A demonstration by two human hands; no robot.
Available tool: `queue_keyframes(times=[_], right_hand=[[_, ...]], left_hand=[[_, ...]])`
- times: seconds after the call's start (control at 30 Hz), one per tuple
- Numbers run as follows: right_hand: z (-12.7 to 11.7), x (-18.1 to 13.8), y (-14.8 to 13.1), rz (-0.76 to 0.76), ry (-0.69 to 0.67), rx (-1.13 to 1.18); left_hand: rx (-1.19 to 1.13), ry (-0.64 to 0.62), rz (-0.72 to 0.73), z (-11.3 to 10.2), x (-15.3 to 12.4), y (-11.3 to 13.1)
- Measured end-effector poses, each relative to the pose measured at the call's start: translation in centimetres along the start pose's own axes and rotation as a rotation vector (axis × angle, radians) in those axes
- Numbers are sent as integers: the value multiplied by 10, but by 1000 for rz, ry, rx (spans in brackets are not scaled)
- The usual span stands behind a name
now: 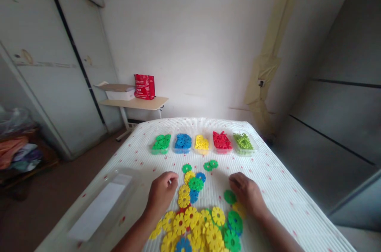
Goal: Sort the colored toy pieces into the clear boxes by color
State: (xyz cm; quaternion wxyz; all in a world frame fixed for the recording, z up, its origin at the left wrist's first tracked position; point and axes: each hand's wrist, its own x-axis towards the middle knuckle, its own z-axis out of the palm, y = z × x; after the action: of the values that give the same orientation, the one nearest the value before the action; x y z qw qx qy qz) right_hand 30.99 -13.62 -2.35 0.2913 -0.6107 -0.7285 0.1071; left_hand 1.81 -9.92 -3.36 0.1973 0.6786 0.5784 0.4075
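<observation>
A heap of yellow, green and blue flower-shaped plastic discs [202, 224] lies on the white table [276, 180] right in front of me. My left hand [161, 195] rests at the heap's left edge with its fingers curled in; what they hold is hidden. My right hand [247, 193] sits at the heap's right edge, fingers curled down on the cloth beside a green disc [229, 197]. Loose green discs [210, 164] lie farther out. Five clear trays stand in a row at the far side: green [161, 143], blue [182, 142], yellow [201, 143], red [222, 141], light green [243, 142].
A clear plastic lid or box [101, 204] lies on the table's left part. Beyond the table stands a small side table [135, 103] with a red bag [144, 86] and a white box. A wardrobe [44, 69] fills the left wall; clothes lie at the far left.
</observation>
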Motion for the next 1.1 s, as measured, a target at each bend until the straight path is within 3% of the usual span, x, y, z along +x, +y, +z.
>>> queue_keyframes(times=[0.23, 0.33, 0.4, 0.73, 1.1], right_hand=[[22, 1, -92, -351, -227, 202], [38, -4, -113, -538, -368, 156], [45, -8, -116, -583, -427, 103], [31, -13, -76, -232, -267, -140], [66, -16, -122, -79, -375, -222]], left_hand=[[-66, 90, -65, -10, -22, -29], [-81, 104, -59, -11, -19, -31], [-89, 103, -56, -11, -19, -31], [-107, 82, -63, -9, -20, -28], [-96, 69, -48, -7, -19, -34]])
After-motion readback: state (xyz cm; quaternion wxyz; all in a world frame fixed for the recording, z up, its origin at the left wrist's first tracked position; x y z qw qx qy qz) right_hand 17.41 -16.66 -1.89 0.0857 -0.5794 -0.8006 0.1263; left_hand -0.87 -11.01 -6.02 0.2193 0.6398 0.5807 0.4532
